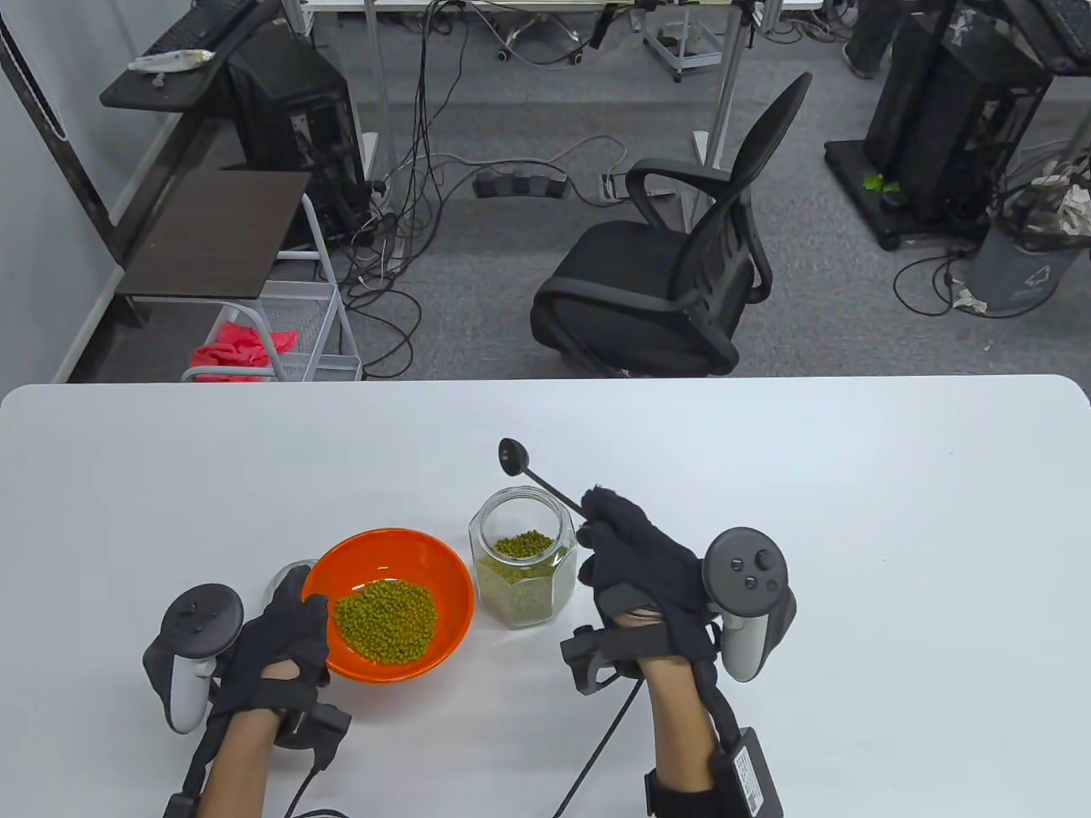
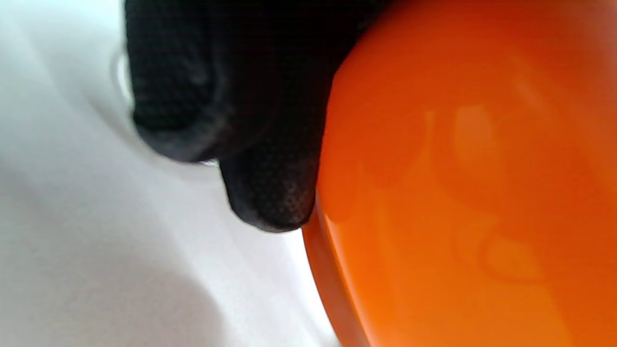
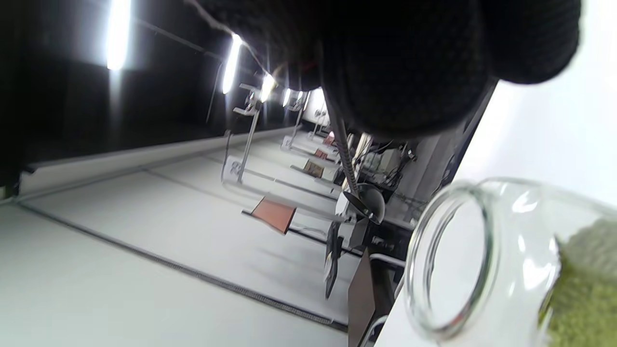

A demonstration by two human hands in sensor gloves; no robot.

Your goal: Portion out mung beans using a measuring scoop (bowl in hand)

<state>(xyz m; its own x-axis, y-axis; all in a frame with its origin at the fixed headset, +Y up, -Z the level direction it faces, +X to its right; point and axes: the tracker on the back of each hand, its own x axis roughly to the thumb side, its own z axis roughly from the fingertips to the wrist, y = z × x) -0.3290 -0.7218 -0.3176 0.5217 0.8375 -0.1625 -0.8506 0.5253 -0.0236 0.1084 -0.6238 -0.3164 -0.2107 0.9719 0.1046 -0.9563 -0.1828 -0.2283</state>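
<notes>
The left hand (image 1: 277, 652) grips the near-left rim of the orange bowl (image 1: 443, 567), fingers (image 2: 270, 202) curled up against its glossy outer wall. A mound of mung beans (image 1: 385, 619) already sits in the bottom. Whether the bowl is lifted or resting on the table (image 1: 852, 511) I cannot tell from here. Just beyond that hand's fingertips, a clear round thing peeks out from behind the bowl; it may be the jar's lid, but it is too hidden to say.

The right hand (image 1: 639, 571) is clenched around the end of the scoop (image 1: 537, 477), pinching the thin handle so the small black cup points up and away, beyond its fingertips. The cup looks empty. The open glass jar (image 1: 520, 567), about a third full of beans, stands just to the left of that hand, between it and the bowl.

My worry is the jar's narrow mouth. Coming down at this slant, the scoop could catch the rim and tip or shove the jar toward the bowl. A heaped cup dragged out past the neck would likely shed beans onto the table, and they roll. The one-sided grip on the slick bowl also looks risky: it could tilt and let the mound slide.
</notes>
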